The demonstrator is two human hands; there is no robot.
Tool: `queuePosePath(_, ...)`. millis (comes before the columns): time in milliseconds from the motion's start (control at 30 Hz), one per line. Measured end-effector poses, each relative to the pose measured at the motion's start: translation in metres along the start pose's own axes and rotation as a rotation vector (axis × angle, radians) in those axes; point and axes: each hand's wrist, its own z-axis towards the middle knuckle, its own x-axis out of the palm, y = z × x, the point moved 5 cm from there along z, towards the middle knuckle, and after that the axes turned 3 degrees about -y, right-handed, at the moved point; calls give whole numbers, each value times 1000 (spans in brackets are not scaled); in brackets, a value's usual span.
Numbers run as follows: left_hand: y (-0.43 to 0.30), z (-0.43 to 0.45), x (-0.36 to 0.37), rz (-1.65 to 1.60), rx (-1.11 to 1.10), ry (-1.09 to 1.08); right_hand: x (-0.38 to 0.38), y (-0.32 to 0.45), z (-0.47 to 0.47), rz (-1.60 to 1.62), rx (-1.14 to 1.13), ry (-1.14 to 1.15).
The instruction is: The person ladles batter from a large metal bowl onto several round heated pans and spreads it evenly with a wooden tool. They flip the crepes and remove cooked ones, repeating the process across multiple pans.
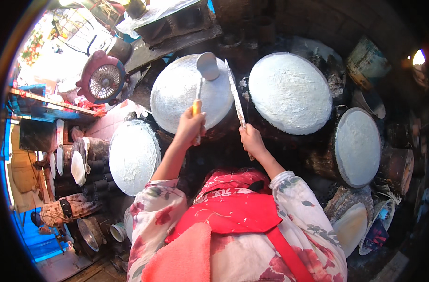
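My left hand (191,127) grips the yellow handle of a round metal ladle (208,66), whose bowl is over the far edge of a round metal griddle (179,91). That griddle has a mostly bare, greyish surface. In my right hand (252,141) is a long, flat stick (235,93) coated with white paste, pointing away from me beside the griddle's right edge. A second griddle (290,93), to the right, is covered with a thick white layer. Another white-covered griddle (134,157) stands at the left, and one more (357,147) at the far right.
A pink fan (105,81) stands at the back left. Stacked dark briquettes (99,179) lie at the left. A flat pale round sheet (351,225) is at the lower right, near a tray (389,211) holding small items. A pail (367,63) stands back right.
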Motion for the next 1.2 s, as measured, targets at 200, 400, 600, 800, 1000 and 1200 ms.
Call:
queuePosePath(200, 23, 34, -17, 814, 471, -311, 40, 32, 15, -289, -51, -70)
queuePosePath(400, 19, 61, -59, 1005, 400, -429, 75, 74, 55, -531, -102, -8)
queuePosePath(600, 33, 48, -108, 915, 421, -493, 56, 69, 58, -631, -70, 58)
queuePosePath(800, 40, 30, -132, 872, 360, -560, 79, 99, 73, -686, -206, 165)
queuePosePath(1000, 45, -1, -154, 766, 352, -542, 70, 83, 89, -756, -270, 174)
queuePosePath(1200, 43, -49, -166, 589, 271, -502, 58, 107, 107, -838, -359, 197)
